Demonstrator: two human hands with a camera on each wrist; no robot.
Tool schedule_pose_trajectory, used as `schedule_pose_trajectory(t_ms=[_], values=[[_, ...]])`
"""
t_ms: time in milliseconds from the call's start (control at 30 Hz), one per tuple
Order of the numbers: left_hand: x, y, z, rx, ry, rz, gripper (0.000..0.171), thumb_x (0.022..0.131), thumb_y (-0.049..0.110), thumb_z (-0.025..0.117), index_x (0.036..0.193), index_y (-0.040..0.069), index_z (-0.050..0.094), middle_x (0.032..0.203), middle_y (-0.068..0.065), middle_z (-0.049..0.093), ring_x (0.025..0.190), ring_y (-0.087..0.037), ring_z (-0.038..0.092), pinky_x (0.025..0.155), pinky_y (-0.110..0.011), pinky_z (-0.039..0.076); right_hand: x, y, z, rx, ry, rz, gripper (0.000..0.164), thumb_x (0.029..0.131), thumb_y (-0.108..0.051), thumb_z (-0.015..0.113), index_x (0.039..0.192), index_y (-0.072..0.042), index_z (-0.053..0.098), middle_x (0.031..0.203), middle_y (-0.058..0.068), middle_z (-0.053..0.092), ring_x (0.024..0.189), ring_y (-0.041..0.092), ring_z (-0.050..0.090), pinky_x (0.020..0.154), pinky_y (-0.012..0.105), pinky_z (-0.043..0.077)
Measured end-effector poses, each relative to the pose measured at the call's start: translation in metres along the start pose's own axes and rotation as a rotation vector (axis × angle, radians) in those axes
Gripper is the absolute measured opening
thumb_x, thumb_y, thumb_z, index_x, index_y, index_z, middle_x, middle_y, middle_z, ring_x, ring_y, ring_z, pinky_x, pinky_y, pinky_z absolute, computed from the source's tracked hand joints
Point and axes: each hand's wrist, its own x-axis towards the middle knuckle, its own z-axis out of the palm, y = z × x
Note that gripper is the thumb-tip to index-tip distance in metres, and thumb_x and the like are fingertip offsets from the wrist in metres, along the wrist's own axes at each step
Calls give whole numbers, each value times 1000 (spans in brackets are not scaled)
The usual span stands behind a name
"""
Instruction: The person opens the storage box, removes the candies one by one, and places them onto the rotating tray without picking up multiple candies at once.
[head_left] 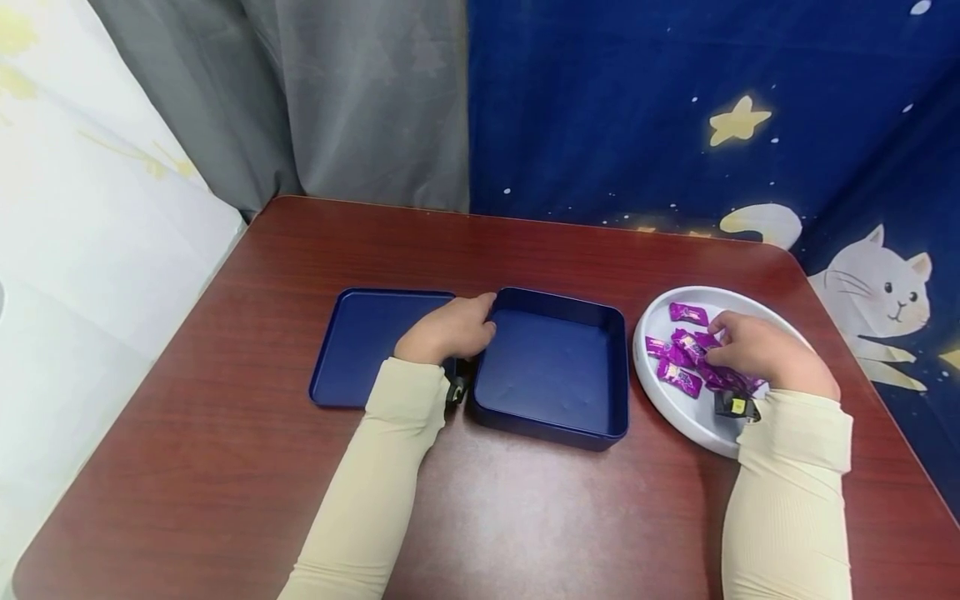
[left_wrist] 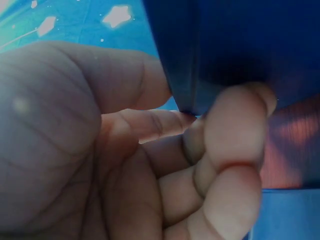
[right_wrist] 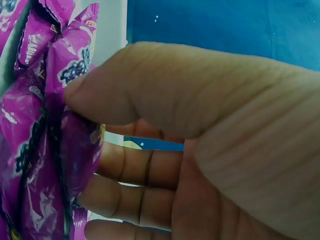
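A dark blue open box stands mid-table with nothing inside. At its left wall my left hand holds the upper left corner; in the left wrist view the thumb and curled fingers meet the blue wall. On the right, a round white plate bears a pile of purple wrapped candies. Over that pile my right hand pinches a candy, its thumb pressed on the purple wrapper with grape pictures. Part of the pile is hidden under the hand.
A flat blue lid lies left of the box, partly covered by the left hand and sleeve. Everything stands on a reddish-brown table. Grey and blue curtains hang behind its far edge.
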Motion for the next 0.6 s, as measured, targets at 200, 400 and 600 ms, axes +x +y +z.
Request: schedule_pose_trajectory(t_ms=[200,400,600], values=[[-2,0,-3,-45,-1,9,61,97,15,40,151,11,12,137,-14,41,72,-17,60,73,-37,47,1,-1,-3,6,8,10,52,82,-27,68,119,6,52,91,17,63,82,29,54,71,50,49],[-2,-4,-3,-40,5,-32,63,96,16,41,151,10,10,139,-13,40,69,-18,59,77,-38,46,-1,-6,-6,35,6,28,60,83,-34,67,123,7,49,103,25,61,91,36,54,75,58,49],[-1,-8,0,-74,13,-59,65,95,15,42,151,9,9,141,-13,39,66,-19,60,83,-38,45,-8,-13,-9,31,16,41,63,85,-39,64,126,5,47,112,30,56,97,40,53,73,59,50]])
